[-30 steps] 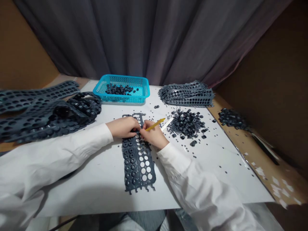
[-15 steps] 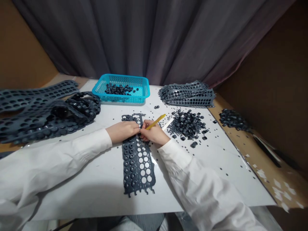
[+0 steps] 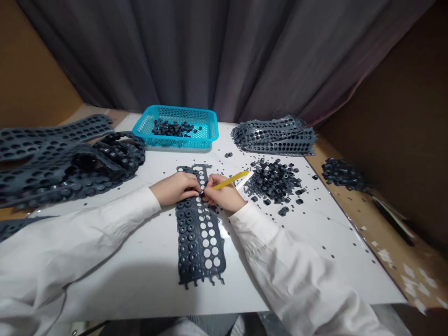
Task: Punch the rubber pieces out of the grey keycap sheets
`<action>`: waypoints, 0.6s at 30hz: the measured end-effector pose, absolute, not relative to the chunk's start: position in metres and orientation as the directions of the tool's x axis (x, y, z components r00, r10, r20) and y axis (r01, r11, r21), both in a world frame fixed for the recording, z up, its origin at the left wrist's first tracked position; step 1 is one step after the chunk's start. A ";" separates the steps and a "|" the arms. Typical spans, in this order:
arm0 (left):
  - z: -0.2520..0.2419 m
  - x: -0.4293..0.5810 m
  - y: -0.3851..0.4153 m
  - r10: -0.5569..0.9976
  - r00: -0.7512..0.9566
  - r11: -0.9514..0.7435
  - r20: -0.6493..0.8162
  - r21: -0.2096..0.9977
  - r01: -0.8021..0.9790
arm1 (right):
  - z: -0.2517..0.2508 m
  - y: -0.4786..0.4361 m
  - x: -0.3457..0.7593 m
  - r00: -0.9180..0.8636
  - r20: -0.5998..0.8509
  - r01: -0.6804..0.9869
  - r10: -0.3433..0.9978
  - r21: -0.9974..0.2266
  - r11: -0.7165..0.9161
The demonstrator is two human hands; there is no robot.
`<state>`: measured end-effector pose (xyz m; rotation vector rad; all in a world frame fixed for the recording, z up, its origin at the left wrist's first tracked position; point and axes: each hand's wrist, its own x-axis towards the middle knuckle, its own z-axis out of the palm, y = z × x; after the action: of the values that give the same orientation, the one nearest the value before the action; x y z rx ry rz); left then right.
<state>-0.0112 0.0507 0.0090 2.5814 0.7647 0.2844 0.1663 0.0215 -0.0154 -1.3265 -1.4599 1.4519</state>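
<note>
A black molded rubber sheet [image 3: 201,242] lies lengthwise on the white tabletop, with raised rings down its left side and round openings down its right. Over its upper part, my left hand [image 3: 178,187] has its fingers closed on a small black rubber piece [image 3: 202,193]. My right hand [image 3: 224,193] is closed beside it, fingertips almost meeting the left ones. A slim yellow-handled tool [image 3: 233,178] is gripped in it and slants up to the right. Beside that a white strip [image 3: 245,179] sticks out; its lower end is hidden. The tool's tip is hidden by the fingers.
Behind stands a blue basket [image 3: 175,144] with small black pieces inside. Loose black pieces [image 3: 276,182] are heaped at the right, with tiny dark discs scattered around. Perforated black sheets lie at the left [image 3: 70,163] and back right [image 3: 275,135].
My left hand has drawn slightly left, its fingertips now bent above the sheet. The yellow tool leans lower to the right.
</note>
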 end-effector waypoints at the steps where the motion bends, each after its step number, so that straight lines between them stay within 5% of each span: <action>1: 0.009 -0.011 0.050 0.556 0.828 -0.759 0.074 0.451 0.470 | -0.017 0.021 0.167 -0.253 -0.176 0.182 0.951 -0.974 -0.132; 13: 0.006 -0.010 0.048 0.575 0.817 -0.747 0.055 0.443 0.496 | -0.020 0.016 0.167 -0.197 -0.156 0.122 0.968 -0.983 -0.133; 18: 0.010 -0.010 0.047 0.567 0.823 -0.757 0.031 0.414 0.506 | -0.016 0.016 0.166 -0.203 -0.128 0.246 0.971 -0.966 -0.076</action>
<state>-0.0102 0.0467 0.0100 2.6136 0.8037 0.2172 0.1662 0.0164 -0.0160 -1.3542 -1.5033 1.3293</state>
